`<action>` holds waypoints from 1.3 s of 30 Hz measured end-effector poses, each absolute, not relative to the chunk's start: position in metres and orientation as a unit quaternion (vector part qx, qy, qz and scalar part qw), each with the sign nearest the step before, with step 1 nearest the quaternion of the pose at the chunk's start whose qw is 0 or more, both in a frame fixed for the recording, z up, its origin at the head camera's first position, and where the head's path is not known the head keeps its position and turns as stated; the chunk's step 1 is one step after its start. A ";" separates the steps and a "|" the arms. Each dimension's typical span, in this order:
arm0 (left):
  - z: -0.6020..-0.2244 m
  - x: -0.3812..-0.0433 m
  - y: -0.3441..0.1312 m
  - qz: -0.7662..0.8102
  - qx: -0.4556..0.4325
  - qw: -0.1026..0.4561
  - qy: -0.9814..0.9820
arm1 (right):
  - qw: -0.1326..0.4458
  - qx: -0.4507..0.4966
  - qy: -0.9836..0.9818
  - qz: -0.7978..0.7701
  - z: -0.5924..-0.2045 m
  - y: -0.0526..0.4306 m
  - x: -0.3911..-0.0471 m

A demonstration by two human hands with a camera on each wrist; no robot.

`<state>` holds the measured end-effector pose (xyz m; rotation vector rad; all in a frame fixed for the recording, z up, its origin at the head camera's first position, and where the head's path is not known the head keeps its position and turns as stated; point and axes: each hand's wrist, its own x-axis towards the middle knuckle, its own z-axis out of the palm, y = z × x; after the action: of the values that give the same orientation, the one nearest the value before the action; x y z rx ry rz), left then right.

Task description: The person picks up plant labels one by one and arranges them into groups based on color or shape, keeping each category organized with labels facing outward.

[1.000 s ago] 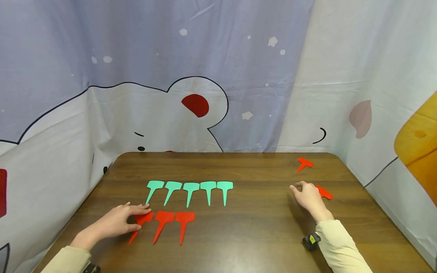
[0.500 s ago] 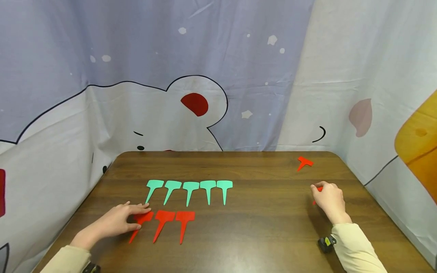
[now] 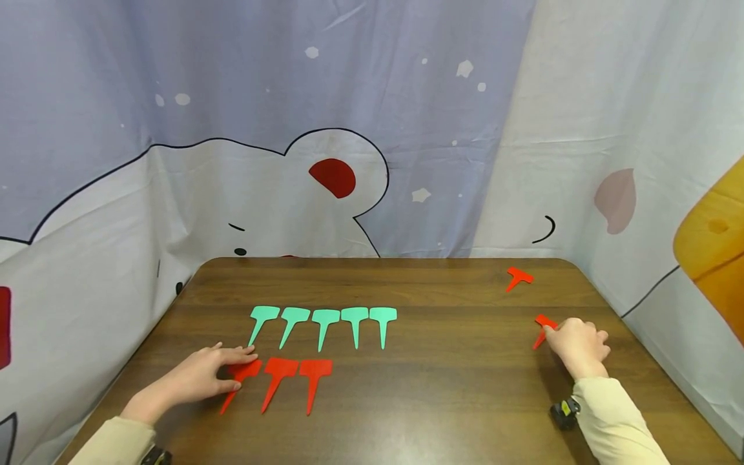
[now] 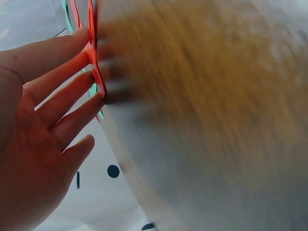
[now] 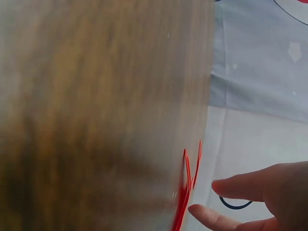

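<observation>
My left hand (image 3: 194,378) lies with fingers extended at the leftmost red T-shaped plant label (image 3: 248,369); in the left wrist view its fingertips (image 4: 98,94) meet the red edge. Two more red labels, a middle one (image 3: 280,369) and a right one (image 3: 316,370), lie beside it, stems toward me. At the right, my right hand (image 3: 577,345) is beside another red label (image 3: 543,321), its fingertips overlapping the crossbar's right end. The right wrist view shows the thumb (image 5: 231,186) and a finger spread apart, close to the red label edges (image 5: 186,178), holding nothing.
Above the red row runs a row of several green T-shaped labels (image 3: 325,316). One more red label (image 3: 519,278) lies near the far right edge of the wooden table (image 3: 442,400). A patterned curtain (image 3: 436,161) hangs behind the table.
My right hand moved right across the near right red label, then slightly back toward me. That label now shows further left, its stem pointing down-left. My left hand stays in place.
</observation>
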<state>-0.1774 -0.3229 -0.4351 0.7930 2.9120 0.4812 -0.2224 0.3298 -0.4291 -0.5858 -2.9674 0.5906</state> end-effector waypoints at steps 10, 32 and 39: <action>-0.435 -0.178 -0.323 0.154 0.266 0.039 0.951 | -0.001 -0.195 -0.965 0.177 -0.429 0.333 -0.231; -0.435 -0.178 -0.323 0.151 0.265 0.040 0.951 | -0.007 -0.212 -0.960 0.182 -0.428 0.339 -0.244; -0.434 -0.179 -0.323 0.154 0.264 0.043 0.951 | 0.001 -0.211 -0.959 0.188 -0.430 0.338 -0.245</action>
<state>-0.1787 -0.3227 -0.4345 0.8089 2.9088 0.4699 -0.2450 0.3380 -0.4298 -0.6608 -3.0109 0.5913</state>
